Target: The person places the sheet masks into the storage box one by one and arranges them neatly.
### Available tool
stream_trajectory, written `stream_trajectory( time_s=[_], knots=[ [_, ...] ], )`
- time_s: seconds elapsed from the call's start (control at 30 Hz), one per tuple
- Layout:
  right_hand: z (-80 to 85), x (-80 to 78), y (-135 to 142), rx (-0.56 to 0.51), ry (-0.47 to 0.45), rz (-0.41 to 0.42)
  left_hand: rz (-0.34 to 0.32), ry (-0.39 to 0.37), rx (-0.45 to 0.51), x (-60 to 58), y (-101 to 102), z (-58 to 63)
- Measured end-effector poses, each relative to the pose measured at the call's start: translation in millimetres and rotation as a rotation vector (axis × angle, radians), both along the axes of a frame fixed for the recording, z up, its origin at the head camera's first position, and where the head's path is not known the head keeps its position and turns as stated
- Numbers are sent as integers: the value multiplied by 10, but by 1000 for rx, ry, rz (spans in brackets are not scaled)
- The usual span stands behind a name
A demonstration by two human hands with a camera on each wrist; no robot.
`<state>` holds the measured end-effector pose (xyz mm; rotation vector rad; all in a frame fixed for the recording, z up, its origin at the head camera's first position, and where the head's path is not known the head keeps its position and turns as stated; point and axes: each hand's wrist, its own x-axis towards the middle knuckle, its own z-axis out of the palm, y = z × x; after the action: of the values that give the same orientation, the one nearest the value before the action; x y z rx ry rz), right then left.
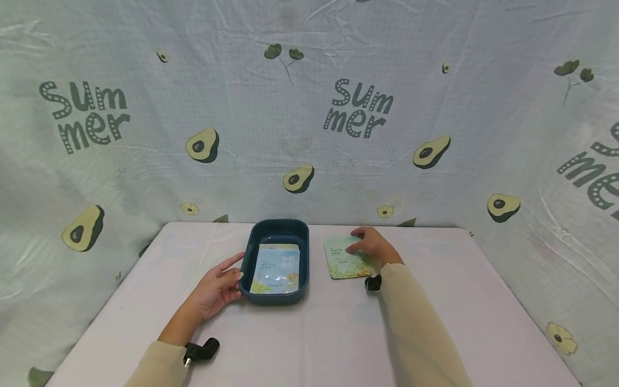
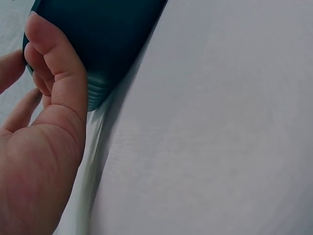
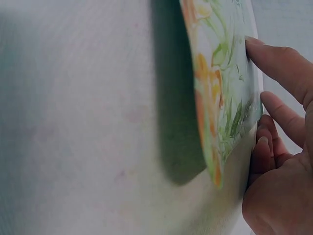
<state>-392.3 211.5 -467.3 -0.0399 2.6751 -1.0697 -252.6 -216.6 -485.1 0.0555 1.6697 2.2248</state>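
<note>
A dark blue rectangular bin (image 1: 303,269) stands on the table, with a pale blue printed packet (image 1: 276,269) lying face up in it. Against its left side rests my left hand (image 1: 217,290); the fingertips touch the outer wall and rim, as the left wrist view also shows. To the right of the bin, my right hand (image 1: 369,244) pinches a light green packet (image 1: 343,258) at its right side. In the right wrist view, the thumb (image 3: 274,61) lies over that packet's edge, and its near corner stands off the table above a shadow. The finger behind the packet is partly hidden.
The white-covered table (image 1: 309,344) reaches back to a hanging printed sheet (image 1: 290,107) with avocados and "summer" lettering. A black wrist camera (image 1: 202,350) sits on the left wrist, another black device (image 1: 373,283) on the right.
</note>
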Motion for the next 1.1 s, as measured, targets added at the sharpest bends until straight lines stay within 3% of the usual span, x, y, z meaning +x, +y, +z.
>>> stream_trajectory(
  time_s=[1.1],
  knots=[
    [-55,4,-8,-3,29,-31,12,11,-44,22,2,23]
  ],
)
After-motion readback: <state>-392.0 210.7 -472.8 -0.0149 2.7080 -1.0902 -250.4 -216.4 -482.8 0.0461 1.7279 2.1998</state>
